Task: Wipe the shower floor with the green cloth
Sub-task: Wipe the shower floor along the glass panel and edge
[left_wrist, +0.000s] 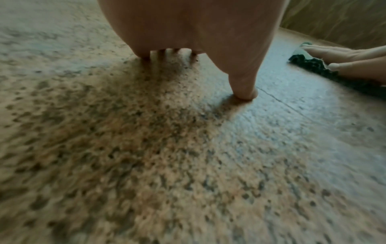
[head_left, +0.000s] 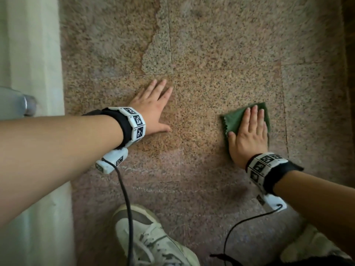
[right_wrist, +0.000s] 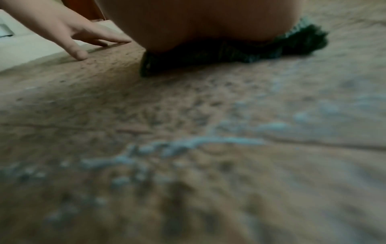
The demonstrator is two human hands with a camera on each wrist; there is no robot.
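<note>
The green cloth point(head_left: 237, 119) lies flat on the speckled granite shower floor point(head_left: 211, 45), right of centre. My right hand point(head_left: 249, 131) presses down on it with straight fingers, covering most of it; its pinked edge shows at the left. In the right wrist view the cloth point(right_wrist: 292, 47) sticks out dark from under my palm. My left hand point(head_left: 153, 104) rests flat on the bare floor to the left, fingers spread and straight, holding nothing. The left wrist view shows my left thumb point(left_wrist: 244, 82) touching the stone, with the cloth point(left_wrist: 309, 63) at the far right.
A white wall or door frame point(head_left: 32, 54) runs down the left side, with a metal fitting point(head_left: 19, 102) on it. My two pale sneakers point(head_left: 149, 240) stand on the floor near the bottom edge. Wrist-camera cables point(head_left: 124, 198) hang by them. A dark wall point(head_left: 349, 73) borders the right.
</note>
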